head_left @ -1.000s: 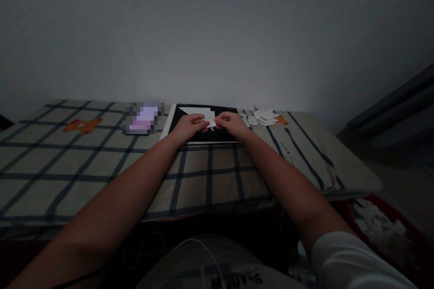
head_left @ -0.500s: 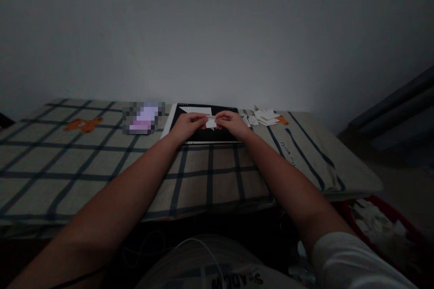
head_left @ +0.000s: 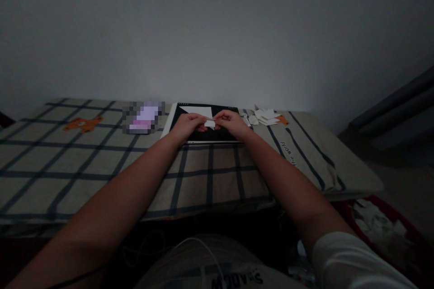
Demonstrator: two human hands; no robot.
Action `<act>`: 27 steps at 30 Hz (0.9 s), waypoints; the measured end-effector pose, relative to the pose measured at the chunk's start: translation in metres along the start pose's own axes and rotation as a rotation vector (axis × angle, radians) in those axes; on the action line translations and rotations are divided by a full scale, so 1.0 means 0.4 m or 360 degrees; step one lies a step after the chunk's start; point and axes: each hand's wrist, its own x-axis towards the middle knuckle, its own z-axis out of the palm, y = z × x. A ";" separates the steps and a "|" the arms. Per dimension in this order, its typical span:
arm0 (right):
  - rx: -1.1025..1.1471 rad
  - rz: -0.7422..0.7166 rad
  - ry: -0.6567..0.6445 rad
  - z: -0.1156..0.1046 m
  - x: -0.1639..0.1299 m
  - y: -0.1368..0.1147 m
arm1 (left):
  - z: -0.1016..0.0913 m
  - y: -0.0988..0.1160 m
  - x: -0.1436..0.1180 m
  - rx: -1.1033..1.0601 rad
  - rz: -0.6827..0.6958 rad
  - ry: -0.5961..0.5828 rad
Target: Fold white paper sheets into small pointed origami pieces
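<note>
A: At the centre of the head view, just above the middle, what sits between the 2 hands?

B: A small folded paper piece [head_left: 209, 123], white and thin, creased into a compact wedge. The left hand [head_left: 187, 126] pinches its left end and the right hand [head_left: 230, 123] pinches its right end, fingertips pressed together on it. Its long axis runs left to right across the frame, so it bridges both hands and neither is nearer.

A: And what lies under it?

B: A flat black board [head_left: 195, 134] with a pale rim, matte and rigid-looking. A larger white triangle of paper [head_left: 198, 111] lies on its far half, just beyond the knuckles. The held piece hovers close over the board; I cannot tell whether it touches.

A: What carries the board?

B: A worktop [head_left: 101, 167] draped in a soft beige cloth with dark blue checks and small orange bear prints. To the right of centre, near the right hand, a loose heap of white paper scraps [head_left: 264, 116] lies on it. In the lower right corner, a red bin [head_left: 389, 230] holds more pale scraps.
</note>
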 end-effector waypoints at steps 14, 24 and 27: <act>-0.0140 -0.0025 0.0149 -0.002 -0.007 -0.008 | -0.004 0.000 0.002 -0.0131 -0.0138 -0.0138; 0.0035 0.0041 0.0121 -0.004 -0.002 -0.005 | -0.010 -0.007 0.006 -0.0083 -0.0005 -0.0048; 0.0001 0.0133 0.0081 -0.007 0.000 0.006 | -0.012 -0.009 0.005 -0.0006 0.0051 -0.0045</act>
